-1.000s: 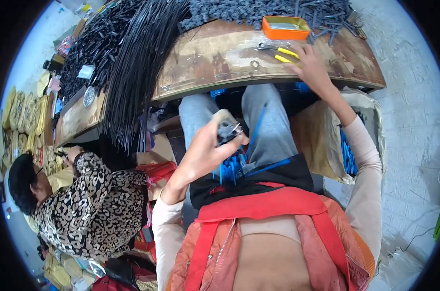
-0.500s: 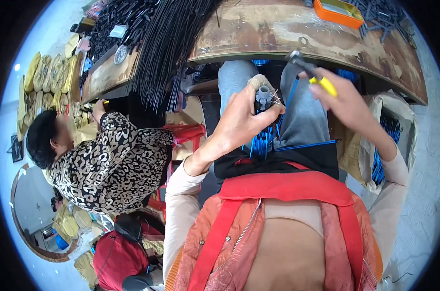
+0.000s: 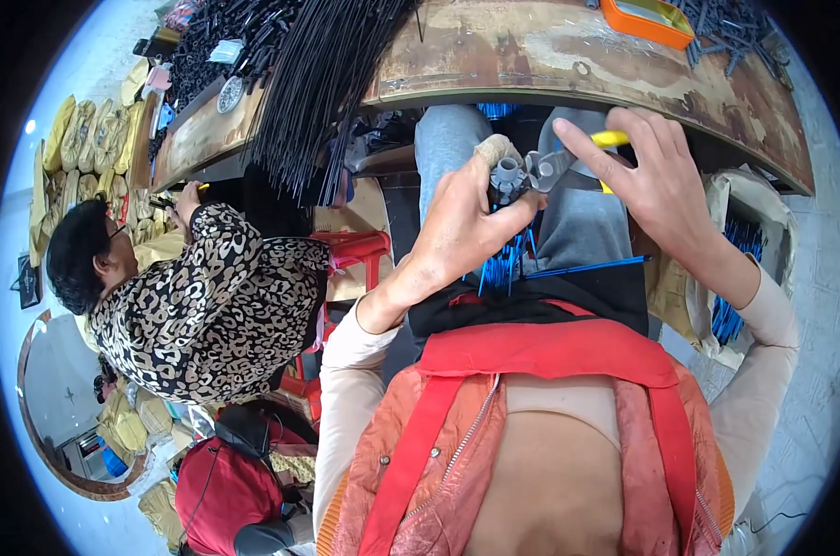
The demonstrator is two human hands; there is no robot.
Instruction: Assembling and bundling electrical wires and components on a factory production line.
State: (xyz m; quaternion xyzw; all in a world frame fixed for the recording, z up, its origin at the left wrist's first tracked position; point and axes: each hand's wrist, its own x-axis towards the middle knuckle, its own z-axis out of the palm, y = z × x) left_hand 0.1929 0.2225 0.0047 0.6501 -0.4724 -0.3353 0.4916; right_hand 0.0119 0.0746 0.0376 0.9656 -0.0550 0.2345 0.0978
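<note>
My left hand is closed around a grey ribbed plastic fitting with a round hole in its top. One of its fingers wears a beige wrap. Just below this hand, a bunch of thin blue rods hangs over my lap; how they join the fitting is hidden. In my right hand is a pair of pliers with yellow handles, spread apart in the grip. Its grey jaws are right beside the fitting, and I cannot tell whether they touch it.
A worn wooden table stands ahead, with long black rods overhanging its left part and an orange tray at its right. A white sack of blue rods sits to my right. At left, another person works near a red stool.
The pliers have come left and down to the grey fitting, and their yellow handles are now spread wider. My left hand has stayed almost in place, still holding the fitting.
</note>
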